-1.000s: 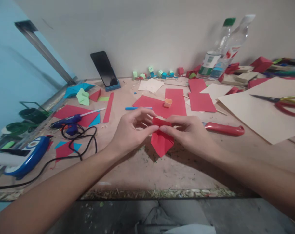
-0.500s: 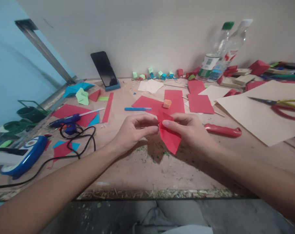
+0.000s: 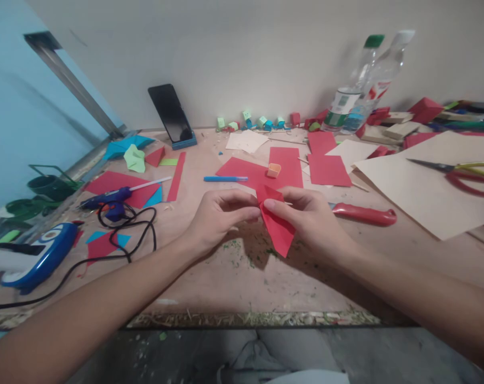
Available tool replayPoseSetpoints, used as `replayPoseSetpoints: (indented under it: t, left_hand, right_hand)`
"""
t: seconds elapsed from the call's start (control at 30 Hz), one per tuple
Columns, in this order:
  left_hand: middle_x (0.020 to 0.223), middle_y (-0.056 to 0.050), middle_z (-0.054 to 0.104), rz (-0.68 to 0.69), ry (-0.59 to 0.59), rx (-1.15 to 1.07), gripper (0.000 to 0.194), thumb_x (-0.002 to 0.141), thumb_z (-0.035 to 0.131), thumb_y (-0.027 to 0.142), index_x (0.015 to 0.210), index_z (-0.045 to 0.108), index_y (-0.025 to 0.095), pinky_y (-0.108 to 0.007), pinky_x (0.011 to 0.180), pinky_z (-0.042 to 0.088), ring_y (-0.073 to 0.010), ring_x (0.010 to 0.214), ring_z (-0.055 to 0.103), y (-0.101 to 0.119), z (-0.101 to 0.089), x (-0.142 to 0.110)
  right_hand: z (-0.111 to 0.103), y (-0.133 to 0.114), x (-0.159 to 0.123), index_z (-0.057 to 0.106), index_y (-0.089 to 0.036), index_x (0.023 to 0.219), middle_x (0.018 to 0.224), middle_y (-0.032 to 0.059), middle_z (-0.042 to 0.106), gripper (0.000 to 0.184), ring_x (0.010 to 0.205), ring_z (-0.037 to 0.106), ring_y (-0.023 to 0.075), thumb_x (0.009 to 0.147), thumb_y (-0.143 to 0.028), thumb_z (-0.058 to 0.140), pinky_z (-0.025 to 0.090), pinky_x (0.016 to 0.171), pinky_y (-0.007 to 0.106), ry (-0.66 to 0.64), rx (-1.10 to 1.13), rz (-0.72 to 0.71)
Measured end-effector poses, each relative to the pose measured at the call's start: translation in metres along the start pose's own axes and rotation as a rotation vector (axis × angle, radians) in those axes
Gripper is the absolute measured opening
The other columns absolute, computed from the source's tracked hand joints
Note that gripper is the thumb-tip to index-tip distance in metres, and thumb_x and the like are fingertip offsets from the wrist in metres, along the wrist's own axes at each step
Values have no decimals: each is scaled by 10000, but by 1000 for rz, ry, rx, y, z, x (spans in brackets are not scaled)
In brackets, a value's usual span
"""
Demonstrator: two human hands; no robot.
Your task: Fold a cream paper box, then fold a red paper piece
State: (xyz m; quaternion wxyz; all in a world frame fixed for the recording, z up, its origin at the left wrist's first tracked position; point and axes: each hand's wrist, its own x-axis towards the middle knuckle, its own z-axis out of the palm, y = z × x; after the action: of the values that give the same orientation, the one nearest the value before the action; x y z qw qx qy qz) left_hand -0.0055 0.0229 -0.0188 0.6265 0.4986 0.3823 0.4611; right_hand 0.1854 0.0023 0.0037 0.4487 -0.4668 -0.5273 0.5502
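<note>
Here both hands pinch the red paper [image 3: 276, 224] above the table [image 3: 242, 277]: the left hand [image 3: 217, 216] at its 9 o'clock edge, the right hand [image 3: 309, 218] at 3 o'clock. A knife [image 3: 362, 213] lies just right; a glue gun [image 3: 116, 198] sits well off at 9 o'clock.
</note>
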Motion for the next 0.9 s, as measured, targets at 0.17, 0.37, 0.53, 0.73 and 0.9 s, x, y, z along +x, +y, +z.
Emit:
replayPoseSetpoints:
  t: [0.17,0.37,0.53,0.73,0.9]
  left_hand:
    - [785,-25,782,-10,-8,-9,190,686,942,242,808,814,172,-258,658,575,-148,694,696,-1,0,0]
    - [718,-31,766,-15,-40,-7,206,649,959,248,757,814,150,-244,657,554,-133,657,674,-1,-3,2]
    - [692,-30,757,-37,-66,-21,214,626,971,269,717,811,159,-236,641,539,-128,634,661,-3,-5,4]
    - [733,-30,767,-4,-84,-35,209,665,958,280,771,815,170,-262,700,559,-143,677,684,-5,-7,6]
    - [677,-17,747,5,-61,-49,228,654,967,286,741,793,167,-253,649,554,-134,619,664,-2,-9,8]
  right_hand:
    - [-1,3,0,760,-170,863,819,10,756,170,741,670,144,809,-314,831,523,680,247,-34,48,18]
    - [-2,6,1,753,-167,873,854,27,773,186,748,681,156,801,-319,832,517,674,264,-96,36,12]
    - [-2,3,0,742,-164,788,753,-14,733,160,650,618,115,803,-299,826,481,613,241,-103,-9,-25]
    - [-4,-2,2,785,-178,830,816,9,787,137,728,693,149,802,-303,834,538,680,265,-94,4,-39]
    - [-7,-8,3,758,-185,817,762,1,776,160,674,696,146,789,-314,850,535,634,260,27,-41,-65]
